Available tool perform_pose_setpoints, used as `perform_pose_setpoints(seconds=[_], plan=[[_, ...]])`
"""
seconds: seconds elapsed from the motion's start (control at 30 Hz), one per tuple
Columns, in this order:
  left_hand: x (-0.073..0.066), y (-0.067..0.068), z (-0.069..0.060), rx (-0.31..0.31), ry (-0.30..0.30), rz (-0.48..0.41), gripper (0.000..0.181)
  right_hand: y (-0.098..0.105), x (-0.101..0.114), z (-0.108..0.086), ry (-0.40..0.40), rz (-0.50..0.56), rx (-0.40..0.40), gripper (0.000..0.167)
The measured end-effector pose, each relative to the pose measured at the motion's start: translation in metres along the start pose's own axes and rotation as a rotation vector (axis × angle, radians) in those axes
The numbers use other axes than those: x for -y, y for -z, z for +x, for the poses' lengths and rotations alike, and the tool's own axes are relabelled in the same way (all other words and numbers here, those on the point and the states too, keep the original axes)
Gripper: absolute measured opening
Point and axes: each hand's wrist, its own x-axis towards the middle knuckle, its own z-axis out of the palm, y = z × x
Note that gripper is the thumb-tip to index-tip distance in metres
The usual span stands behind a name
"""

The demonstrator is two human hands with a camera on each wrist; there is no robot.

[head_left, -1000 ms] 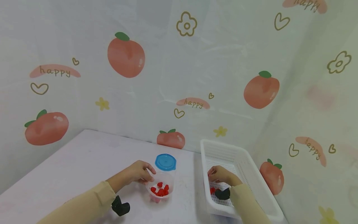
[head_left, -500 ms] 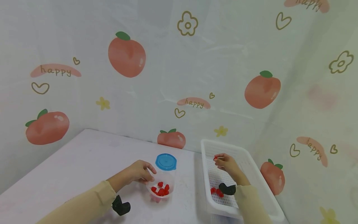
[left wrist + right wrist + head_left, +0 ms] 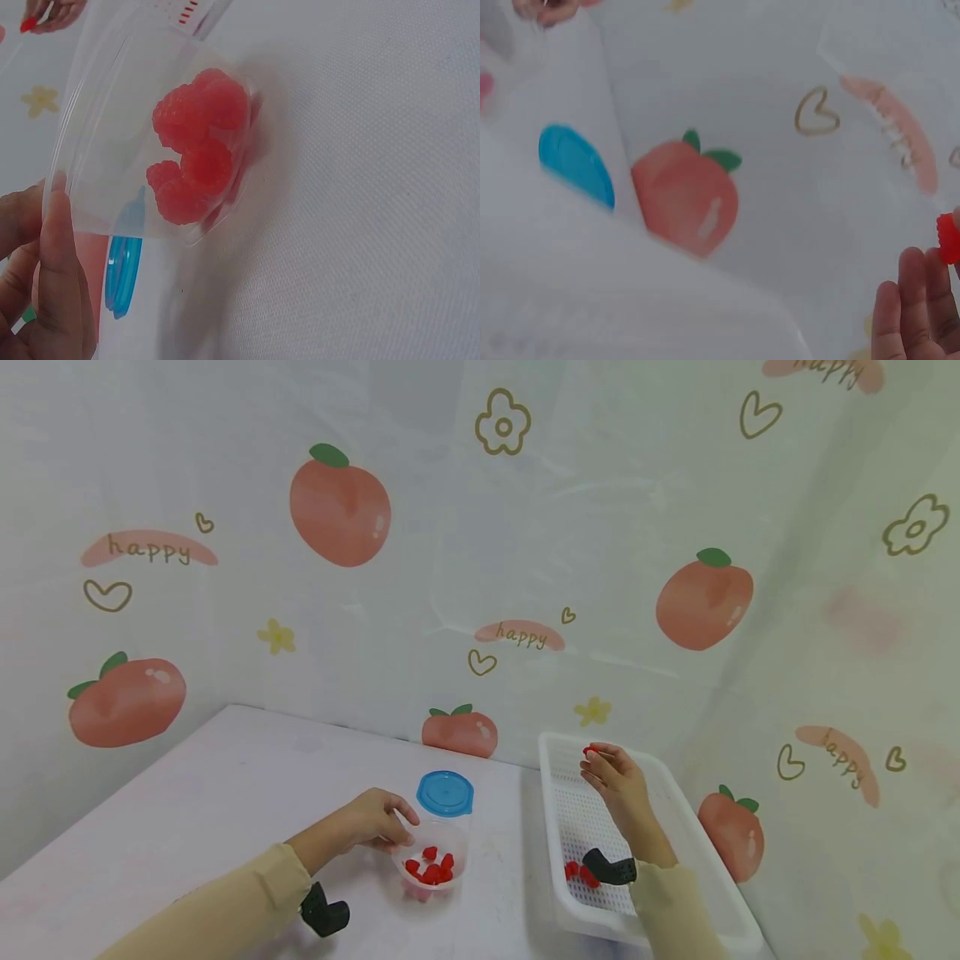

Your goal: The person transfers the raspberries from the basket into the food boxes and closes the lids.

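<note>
My left hand (image 3: 375,820) pinches the rim of a small clear plastic tub (image 3: 112,150) on the table, fingers on either side of its wall in the left wrist view. Several raspberries (image 3: 191,142) lie at the bottom of this tub. Above the white plastic basket (image 3: 551,827), my right hand (image 3: 621,789) holds a single raspberry (image 3: 591,750) between thumb and fingertips. That raspberry (image 3: 949,240) shows at the edge of the right wrist view. More raspberries (image 3: 585,875) rest on the basket floor, partly covered by the black wrist camera.
A blue lid (image 3: 446,794) lies on the white table (image 3: 262,777) just behind the tub. Each wrist carries a black camera (image 3: 324,912). A white fruit-printed sheet (image 3: 420,527) hangs behind the table and along its right side.
My right hand has risen from the basket floor with a raspberry, moving up and slightly right toward the basket's far end. The left hand and the tub have stayed in place.
</note>
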Motion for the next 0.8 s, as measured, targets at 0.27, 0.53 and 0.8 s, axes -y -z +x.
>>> perform_pose_setpoints(seconds=[0.27, 0.53, 0.8], plan=[[0.001, 0.0, 0.0, -0.003, -0.002, -0.002, 0.022, -0.029, 0.011, -0.018, 0.096, 0.184, 0.05, 0.015], [0.001, 0.0, 0.001, -0.002, -0.003, -0.002, 0.021, -0.061, 0.014, -0.038, 0.105, 0.218, 0.035, 0.017], [0.001, 0.0, 0.0, -0.001, -0.009, -0.005, 0.022, -0.086, 0.002, -0.055, 0.126, 0.183, 0.058, 0.019]])
